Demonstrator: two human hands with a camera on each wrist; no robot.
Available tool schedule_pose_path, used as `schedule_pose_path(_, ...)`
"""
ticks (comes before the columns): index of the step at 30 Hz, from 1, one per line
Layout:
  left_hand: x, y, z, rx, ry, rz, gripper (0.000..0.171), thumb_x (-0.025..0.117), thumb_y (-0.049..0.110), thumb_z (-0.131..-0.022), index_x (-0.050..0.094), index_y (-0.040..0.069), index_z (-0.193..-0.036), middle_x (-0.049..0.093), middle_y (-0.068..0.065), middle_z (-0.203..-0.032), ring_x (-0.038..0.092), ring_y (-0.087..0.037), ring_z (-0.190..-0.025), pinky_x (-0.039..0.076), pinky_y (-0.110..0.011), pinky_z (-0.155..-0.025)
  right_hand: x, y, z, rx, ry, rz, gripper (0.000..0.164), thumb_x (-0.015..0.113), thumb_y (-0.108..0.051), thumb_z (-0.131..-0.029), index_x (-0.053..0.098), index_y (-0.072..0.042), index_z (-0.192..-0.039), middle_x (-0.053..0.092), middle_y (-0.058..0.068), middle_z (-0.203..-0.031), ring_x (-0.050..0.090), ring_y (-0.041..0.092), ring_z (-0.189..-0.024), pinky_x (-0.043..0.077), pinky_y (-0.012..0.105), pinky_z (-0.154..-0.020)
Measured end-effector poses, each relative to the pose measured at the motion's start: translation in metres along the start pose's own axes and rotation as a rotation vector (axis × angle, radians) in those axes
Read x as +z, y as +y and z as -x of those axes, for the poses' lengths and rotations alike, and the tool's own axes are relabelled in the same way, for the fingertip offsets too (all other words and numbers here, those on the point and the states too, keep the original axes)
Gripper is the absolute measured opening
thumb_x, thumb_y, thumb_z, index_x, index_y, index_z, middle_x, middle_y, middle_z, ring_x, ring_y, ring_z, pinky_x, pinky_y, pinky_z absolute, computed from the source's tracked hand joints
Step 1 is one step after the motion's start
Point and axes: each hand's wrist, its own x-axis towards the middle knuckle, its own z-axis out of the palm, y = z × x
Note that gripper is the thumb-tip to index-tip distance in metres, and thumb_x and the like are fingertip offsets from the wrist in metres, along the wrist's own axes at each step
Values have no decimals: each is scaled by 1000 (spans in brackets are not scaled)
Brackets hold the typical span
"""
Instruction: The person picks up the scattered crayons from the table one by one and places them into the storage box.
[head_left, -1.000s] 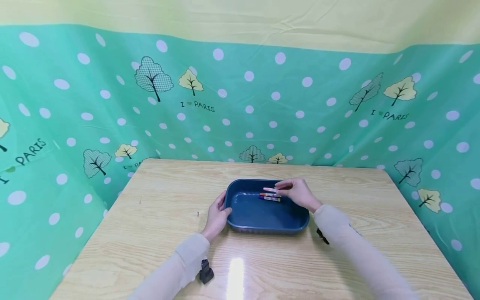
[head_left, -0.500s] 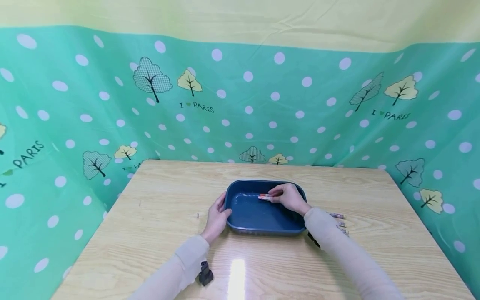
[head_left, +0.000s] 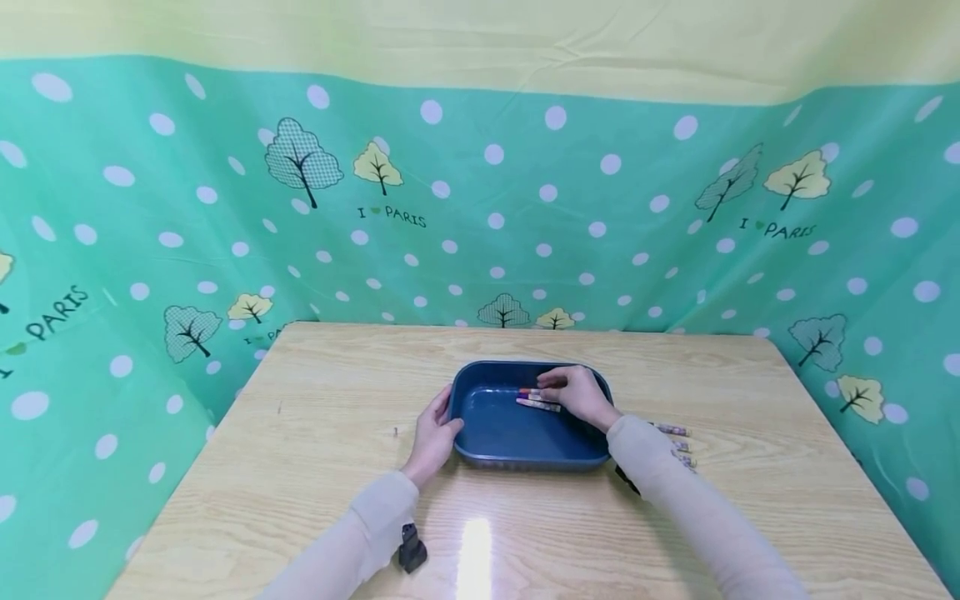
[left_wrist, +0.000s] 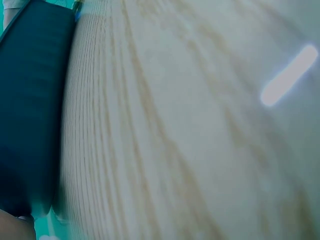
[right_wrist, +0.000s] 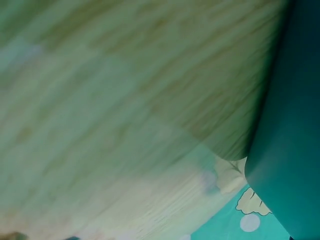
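crayons (head_left: 538,405), at least three in one blue tray (head_left: 517,435), partly covered by the right hand (head_left: 577,393), whose grip cannot be told; three more on the table (head_left: 300,467), partly hidden by a sleeve (head_left: 648,450); left hand (head_left: 434,433) grips the tray's rim.
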Motion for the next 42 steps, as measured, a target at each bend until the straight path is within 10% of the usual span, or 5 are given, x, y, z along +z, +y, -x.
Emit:
schedule_pose_path(16, -1, 3, -1, -11, -35, 23, 63, 46, -11, -82, 29, 0, -141, 27, -22, -147, 30, -36, -133, 31, -46, -108, -19, -6, 3, 1, 65, -190, 29, 65, -17, -84, 66, -7, -111, 67, 10, -109, 63, 21, -100, 54, 34, -86)
schedule_pose_path(24, -1, 5, 1, -1, -14, 14, 63, 47, -9, -83, 30, 3, -142, 28, -19, -147, 30, -34, -134, 30, -44, -109, -49, -8, 24, -31, 76, -111, 30, 66, -22, -83, 67, -8, -110, 67, 10, -110, 63, 23, -101, 55, 33, -84)
schedule_pose_path(42, 0, 0, 1, 0, 2, 18, 62, 46, -9, -83, 31, 3, -142, 29, -19, -147, 31, -34, -134, 30, -44, -109, -101, 47, 64, 26, 109, -117, 47, 65, -28, -83, 58, 1, -120, 62, 18, -117, 60, -8, -88, 50, 12, -78)
